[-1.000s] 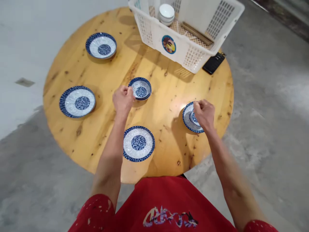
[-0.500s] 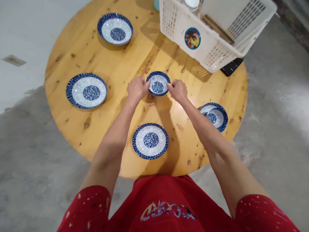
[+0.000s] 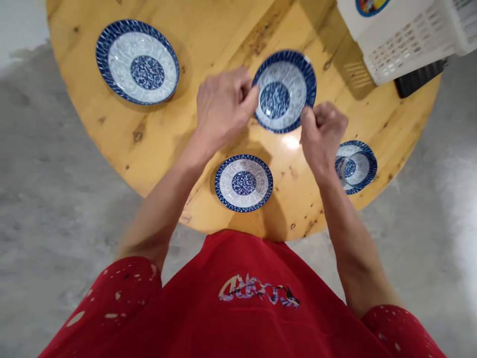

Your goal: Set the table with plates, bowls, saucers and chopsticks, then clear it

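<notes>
Between my two hands is a blue-and-white shallow bowl [image 3: 276,99], raised above the round wooden table and slightly tilted. My left hand [image 3: 227,102] is closed on its left rim, thumb on the edge. On the lower right rim, my right hand [image 3: 322,132] pinches with thumb and curled fingers. Nearer to me, a blue-rimmed plate [image 3: 244,183] lies flat on the table. A larger blue-rimmed plate [image 3: 137,62] sits to the left. Beyond my right wrist another patterned plate [image 3: 367,171], partly hidden by the arm, carries a clear dish or glass [image 3: 352,168].
A white plastic basket [image 3: 413,40] with slotted sides stands at the upper right. Beside its base is a black flat object [image 3: 419,78]. The table's curved edge [image 3: 122,174] runs round in front of me, with grey floor [image 3: 44,223] beyond.
The bowl has come up off the table towards me and to the right, held in both hands. My view has shifted, so the far plate has left the picture.
</notes>
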### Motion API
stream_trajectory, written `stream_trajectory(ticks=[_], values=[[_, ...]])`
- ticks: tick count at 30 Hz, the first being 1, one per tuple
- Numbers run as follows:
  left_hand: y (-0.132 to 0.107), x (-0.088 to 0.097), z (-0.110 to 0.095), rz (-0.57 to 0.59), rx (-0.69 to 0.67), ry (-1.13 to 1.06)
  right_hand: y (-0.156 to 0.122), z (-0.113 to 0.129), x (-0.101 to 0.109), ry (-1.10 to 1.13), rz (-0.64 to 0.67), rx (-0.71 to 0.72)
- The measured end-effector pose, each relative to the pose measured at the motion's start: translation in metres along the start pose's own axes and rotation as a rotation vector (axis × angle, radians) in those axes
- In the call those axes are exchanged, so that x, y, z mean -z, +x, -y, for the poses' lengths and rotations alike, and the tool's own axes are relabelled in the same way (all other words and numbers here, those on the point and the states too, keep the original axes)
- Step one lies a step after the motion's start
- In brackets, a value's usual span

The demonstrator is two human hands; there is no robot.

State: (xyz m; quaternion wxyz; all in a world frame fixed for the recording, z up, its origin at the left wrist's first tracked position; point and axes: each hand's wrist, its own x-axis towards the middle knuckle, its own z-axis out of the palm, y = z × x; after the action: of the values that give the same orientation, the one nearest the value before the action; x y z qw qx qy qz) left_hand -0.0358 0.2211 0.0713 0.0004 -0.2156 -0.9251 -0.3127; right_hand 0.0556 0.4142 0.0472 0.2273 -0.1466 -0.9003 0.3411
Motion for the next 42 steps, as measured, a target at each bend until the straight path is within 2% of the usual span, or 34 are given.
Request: stream_trajectory(ticks=[1,2,6,9,12,17,24,36,42], values=[[-0.022,0.003,0.002,-0.002,-0.005,-0.044,-0.020,0.005,0.004,0.027,0.044,-0.034],[-0.045,0.005,0.004,0.048,0.022,-0.071,-0.041,0.007,0.006,0.063,0.099,-0.074],[-0.127,-0.004,0.016,0.166,0.212,-0.104,-0.116,0.006,0.005,0.120,0.268,-0.202],[-0.165,-0.013,0.021,0.279,0.325,-0.045,-0.153,0.002,0.001,0.053,0.342,-0.273],[-0.185,-0.020,0.023,0.392,0.394,0.006,-0.174,0.000,-0.002,-0.009,0.387,-0.317],[-0.199,-0.033,0.025,0.454,0.443,0.063,-0.191,-0.002,-0.004,-0.029,0.396,-0.358],[-0.203,-0.042,0.028,0.460,0.474,0.072,-0.187,0.001,-0.006,-0.062,0.377,-0.350],[-0.198,-0.037,0.032,0.480,0.507,-0.036,-0.188,0.006,-0.009,-0.113,0.377,-0.365],[-0.198,-0.035,0.038,0.510,0.457,0.035,-0.192,0.008,-0.011,-0.123,0.393,-0.431]])
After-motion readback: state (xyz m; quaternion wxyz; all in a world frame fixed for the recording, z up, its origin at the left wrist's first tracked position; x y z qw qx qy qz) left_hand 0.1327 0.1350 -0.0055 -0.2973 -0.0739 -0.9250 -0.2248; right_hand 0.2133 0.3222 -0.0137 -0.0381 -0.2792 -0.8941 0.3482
